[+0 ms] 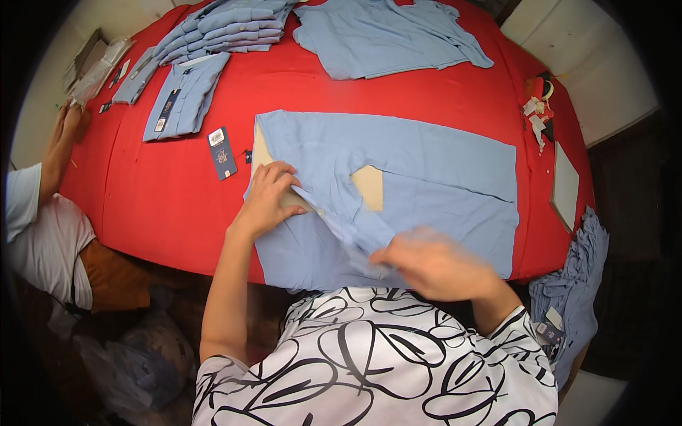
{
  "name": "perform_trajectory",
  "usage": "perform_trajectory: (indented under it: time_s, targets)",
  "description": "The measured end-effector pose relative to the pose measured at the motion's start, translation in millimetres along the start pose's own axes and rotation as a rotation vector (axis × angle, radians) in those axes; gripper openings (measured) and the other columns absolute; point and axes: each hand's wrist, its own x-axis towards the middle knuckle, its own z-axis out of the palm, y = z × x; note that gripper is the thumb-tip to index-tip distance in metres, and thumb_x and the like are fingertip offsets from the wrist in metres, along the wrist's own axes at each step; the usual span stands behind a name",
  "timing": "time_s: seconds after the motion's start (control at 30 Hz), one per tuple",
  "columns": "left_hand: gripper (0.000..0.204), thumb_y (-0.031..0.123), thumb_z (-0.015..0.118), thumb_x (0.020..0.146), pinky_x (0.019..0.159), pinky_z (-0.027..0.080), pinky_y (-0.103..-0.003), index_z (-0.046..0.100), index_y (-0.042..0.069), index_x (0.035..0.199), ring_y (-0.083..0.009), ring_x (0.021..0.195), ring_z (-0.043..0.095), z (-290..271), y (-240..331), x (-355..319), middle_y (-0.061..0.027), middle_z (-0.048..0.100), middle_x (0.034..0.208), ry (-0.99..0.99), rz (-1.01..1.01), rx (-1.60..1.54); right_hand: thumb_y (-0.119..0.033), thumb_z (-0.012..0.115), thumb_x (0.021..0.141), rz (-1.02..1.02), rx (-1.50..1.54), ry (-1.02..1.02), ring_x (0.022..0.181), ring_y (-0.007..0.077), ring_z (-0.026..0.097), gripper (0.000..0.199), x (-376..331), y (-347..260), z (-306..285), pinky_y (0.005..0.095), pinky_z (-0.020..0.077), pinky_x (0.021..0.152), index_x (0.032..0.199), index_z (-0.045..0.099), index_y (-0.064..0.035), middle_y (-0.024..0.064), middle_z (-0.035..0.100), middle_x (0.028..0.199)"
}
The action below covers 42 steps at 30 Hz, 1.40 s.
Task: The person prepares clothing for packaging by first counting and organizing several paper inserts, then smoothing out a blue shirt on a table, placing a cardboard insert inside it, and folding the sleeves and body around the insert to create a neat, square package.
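Note:
A light blue garment (440,167), which looks like a shirt, lies spread on the red table in front of me. Pale beige board (368,188) shows through a gap in it, and more beige shows by its left edge. My left hand (266,199) has bent fingers at the garment's edge, with the thumb apart below them. From there a buttoned-looking strip runs slanting to my right hand (440,266). That hand is blurred by motion, its fingertips closed on the near edge of the cloth, which is blurred too.
A dark blue hang tag (222,153) lies left of the garment. Farther off are a folded shirt (185,96), a stack of folded shirts (227,28) and a loose one (391,39). At right are a white board (565,186) and hanging blue garments (579,291). Another person's hands (65,128) work at left.

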Motion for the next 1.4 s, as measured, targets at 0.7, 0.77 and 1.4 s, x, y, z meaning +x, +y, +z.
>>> perform_trajectory:
  time_s: [0.7,0.77,1.4]
  targets:
    - [0.052,0.038,0.075,0.081,0.109,0.034,-0.040,0.062,0.004,0.118,-0.0306,0.125,0.047,-11,-2,14,-0.0115,0.058,0.126,-0.079,-0.147,-0.033,-0.014,0.055,0.089,-0.267,-0.087,-0.155,0.096,0.0328,0.060,0.015,63,36,150,0.0448,0.0478,0.081,0.101,0.064,-0.0088,0.0137,0.062,0.100]
    - [0.053,0.048,0.061,0.093,0.109,0.034,-0.038,0.065,0.002,0.119,-0.0303,0.125,0.049,-22,-19,22,-0.0119,0.061,0.128,-0.139,-0.288,-0.331,-0.017,0.052,0.092,-0.214,0.037,-0.227,0.091,0.0310,0.061,0.013,100,50,125,0.0425,0.0474,0.077,0.096,0.062,-0.0095,0.0129,0.062,0.095]
    - [0.022,0.005,0.060,0.089,0.085,0.044,-0.046,0.059,-0.002,0.109,-0.0373,0.097,0.055,57,-7,35,-0.0194,0.062,0.099,0.533,-0.336,0.290,-0.005,0.060,0.081,0.894,-0.559,0.922,0.106,0.0368,0.048,0.023,-209,127,140,0.0466,0.0372,0.093,0.105,0.058,-0.0042,0.0159,0.055,0.109]
